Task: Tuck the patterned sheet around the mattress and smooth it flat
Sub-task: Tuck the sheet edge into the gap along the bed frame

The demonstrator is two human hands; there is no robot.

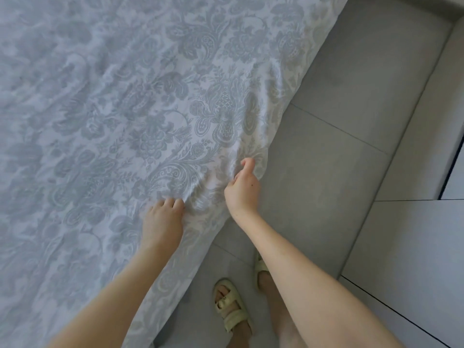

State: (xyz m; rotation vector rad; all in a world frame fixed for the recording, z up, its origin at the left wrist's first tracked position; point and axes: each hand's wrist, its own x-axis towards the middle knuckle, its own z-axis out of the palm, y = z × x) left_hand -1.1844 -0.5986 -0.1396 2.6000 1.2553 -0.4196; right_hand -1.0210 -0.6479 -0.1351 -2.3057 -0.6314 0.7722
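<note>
The sheet covers the whole top of the bed and falls over the near side, so the mattress beneath does not show at all. It is thin woven cloth, pale blue-white with a grey-blue print of scrolling leaves and large paisley shapes. It has a faint sheen and low ripples across the top rather than a taut surface. The creases gather most where the hands are, fanning out from them towards the middle of the bed.

The left hand sits on top just inside the edge, its fingers curled close together and dug into a small bunch of cloth. I take that as holding the top layer in place against the pull. The right hand is at the edge itself, where the cloth turns down. Its fingers are folded round a pleat and the thumb is closed over it, which looks like a grip for drawing the overhang tight before pushing it under. The overhang here hangs loose in soft folds and looks not yet tucked.

The person stands right against the bed on a floor of large matt grey tiles with thin dark joints. They wear pale yellow strapped sandals.
</note>
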